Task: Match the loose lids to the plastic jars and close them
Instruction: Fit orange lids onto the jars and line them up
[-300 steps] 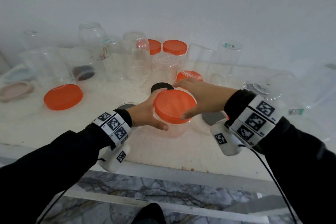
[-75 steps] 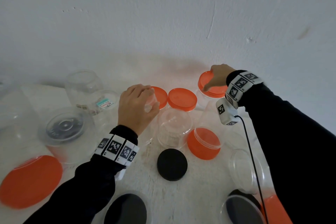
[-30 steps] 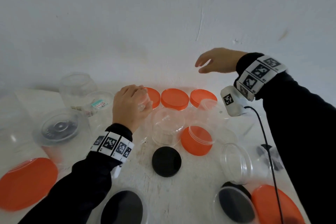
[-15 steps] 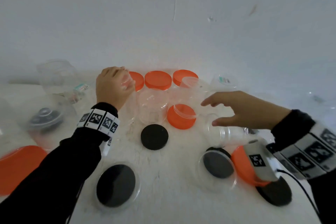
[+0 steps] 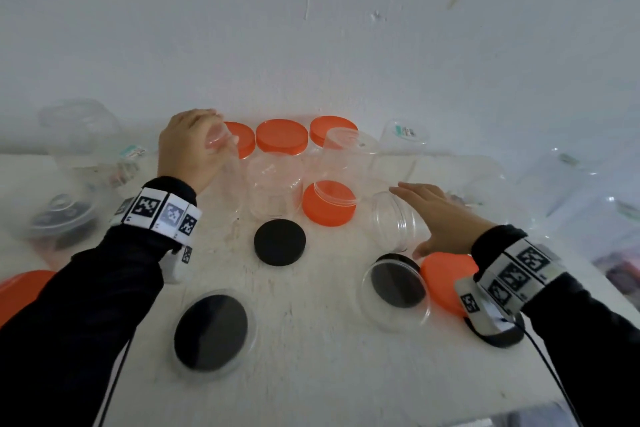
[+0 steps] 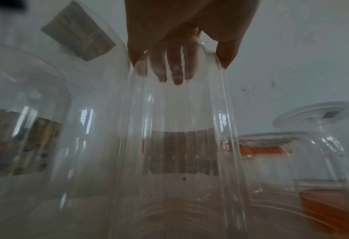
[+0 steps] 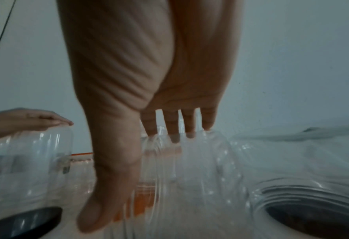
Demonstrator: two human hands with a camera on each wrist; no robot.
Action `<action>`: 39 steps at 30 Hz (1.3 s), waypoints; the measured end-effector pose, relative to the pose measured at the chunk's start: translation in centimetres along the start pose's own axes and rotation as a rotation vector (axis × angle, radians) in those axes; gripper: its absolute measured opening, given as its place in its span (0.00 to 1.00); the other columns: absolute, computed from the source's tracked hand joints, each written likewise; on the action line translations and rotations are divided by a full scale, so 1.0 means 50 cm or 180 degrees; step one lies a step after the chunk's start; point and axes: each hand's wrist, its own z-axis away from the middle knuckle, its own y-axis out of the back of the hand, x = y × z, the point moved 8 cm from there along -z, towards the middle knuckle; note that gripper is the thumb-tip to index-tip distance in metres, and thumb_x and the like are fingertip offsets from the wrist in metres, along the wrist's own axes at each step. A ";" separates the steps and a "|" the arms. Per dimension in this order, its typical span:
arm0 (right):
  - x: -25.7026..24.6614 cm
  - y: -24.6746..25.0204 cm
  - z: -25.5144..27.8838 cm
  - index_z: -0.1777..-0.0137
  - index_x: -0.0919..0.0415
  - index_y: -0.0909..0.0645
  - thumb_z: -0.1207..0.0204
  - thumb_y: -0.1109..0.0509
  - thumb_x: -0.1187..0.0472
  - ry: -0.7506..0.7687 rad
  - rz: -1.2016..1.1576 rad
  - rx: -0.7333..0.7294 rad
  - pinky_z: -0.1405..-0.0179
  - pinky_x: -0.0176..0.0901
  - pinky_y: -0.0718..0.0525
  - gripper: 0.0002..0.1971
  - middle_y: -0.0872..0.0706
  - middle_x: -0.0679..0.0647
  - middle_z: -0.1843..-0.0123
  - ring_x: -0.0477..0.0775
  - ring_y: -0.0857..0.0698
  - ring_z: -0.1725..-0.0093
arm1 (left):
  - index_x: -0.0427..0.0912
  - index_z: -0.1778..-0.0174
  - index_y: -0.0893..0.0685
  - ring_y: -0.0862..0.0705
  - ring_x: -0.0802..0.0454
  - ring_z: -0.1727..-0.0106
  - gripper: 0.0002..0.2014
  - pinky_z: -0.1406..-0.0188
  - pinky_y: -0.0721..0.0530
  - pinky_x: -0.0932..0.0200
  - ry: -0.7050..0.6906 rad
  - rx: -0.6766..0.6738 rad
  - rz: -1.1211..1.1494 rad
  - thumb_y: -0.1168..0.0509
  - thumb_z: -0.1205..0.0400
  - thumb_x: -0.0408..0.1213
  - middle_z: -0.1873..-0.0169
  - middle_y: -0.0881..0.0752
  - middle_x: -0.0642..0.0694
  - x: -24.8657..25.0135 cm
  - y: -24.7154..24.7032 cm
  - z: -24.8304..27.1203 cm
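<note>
My left hand (image 5: 199,146) grips the top end of a tall clear jar (image 5: 227,180) standing on the white table (image 5: 311,357). In the left wrist view the fingers (image 6: 175,71) curl over that jar (image 6: 179,145). My right hand (image 5: 427,213) lies with straight fingers on a clear jar (image 5: 393,222) that is on its side, mouth toward me. The right wrist view shows the fingertips (image 7: 173,129) touching this jar (image 7: 190,169), with the thumb spread low. Loose lids lie near: a black lid (image 5: 280,242) and an orange lid (image 5: 446,279) under my right wrist.
Three orange-lidded jars (image 5: 281,135) stand at the wall. An orange lid with a clear rim on it (image 5: 329,206) sits mid-table. Two clear jars with black bottoms (image 5: 211,328) (image 5: 396,288) stand near me. More clear jars crowd both sides; a big orange lid (image 5: 20,288) is at far left.
My right hand left the orange-lidded jar at the wall, swung down to the right and now rests on the lying jar. The left hand stayed on its tall jar.
</note>
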 end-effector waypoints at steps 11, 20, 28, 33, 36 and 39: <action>-0.012 0.041 -0.011 0.21 0.55 0.42 0.43 0.16 0.51 0.0023 0.0391 0.0679 0.28 0.48 0.38 0.52 0.35 0.50 0.25 0.54 0.40 0.28 | 0.33 0.43 0.18 0.26 0.43 0.32 0.19 0.29 0.33 0.59 -0.0359 0.0210 0.0549 0.41 0.22 0.43 0.38 0.20 0.39 0.080 0.054 0.033; 0.040 0.192 0.072 0.31 0.71 0.35 0.55 0.14 0.59 0.0458 -0.0843 0.2174 0.33 0.49 0.33 0.52 0.36 0.67 0.34 0.66 0.35 0.33 | 0.42 0.48 0.16 0.24 0.59 0.43 0.17 0.39 0.32 0.74 -0.0662 -0.1182 0.1219 0.42 0.22 0.50 0.49 0.16 0.50 0.328 -0.053 0.194; 0.161 0.187 0.124 0.27 0.65 0.38 0.48 0.14 0.59 0.0200 -0.1625 0.2191 0.39 0.29 0.38 0.50 0.33 0.56 0.31 0.48 0.33 0.33 | 0.47 0.26 0.31 0.39 0.52 0.24 0.34 0.26 0.41 0.60 -0.1293 -0.3146 0.0682 0.28 0.26 0.50 0.23 0.35 0.47 0.543 -0.267 0.324; 0.216 0.160 0.145 0.25 0.60 0.38 0.46 0.14 0.56 0.0147 -0.1923 0.2080 0.39 0.28 0.38 0.51 0.33 0.52 0.30 0.46 0.32 0.33 | 0.47 0.20 0.40 0.49 0.49 0.19 0.45 0.23 0.49 0.56 -0.1384 -0.3420 0.0205 0.26 0.30 0.53 0.19 0.46 0.44 0.588 -0.325 0.335; 0.235 0.152 0.157 0.25 0.59 0.38 0.46 0.14 0.56 0.0230 -0.2005 0.2037 0.41 0.26 0.39 0.50 0.34 0.46 0.34 0.41 0.33 0.37 | 0.47 0.20 0.42 0.49 0.47 0.19 0.48 0.22 0.48 0.52 -0.1317 -0.3536 0.0049 0.25 0.32 0.54 0.19 0.48 0.42 0.596 -0.349 0.341; 0.249 0.147 0.162 0.26 0.58 0.37 0.47 0.14 0.57 0.0315 -0.2103 0.2020 0.42 0.25 0.38 0.50 0.35 0.44 0.36 0.40 0.33 0.38 | 0.49 0.19 0.44 0.50 0.46 0.19 0.51 0.21 0.45 0.49 -0.1214 -0.3646 -0.0069 0.24 0.33 0.55 0.18 0.50 0.42 0.601 -0.365 0.349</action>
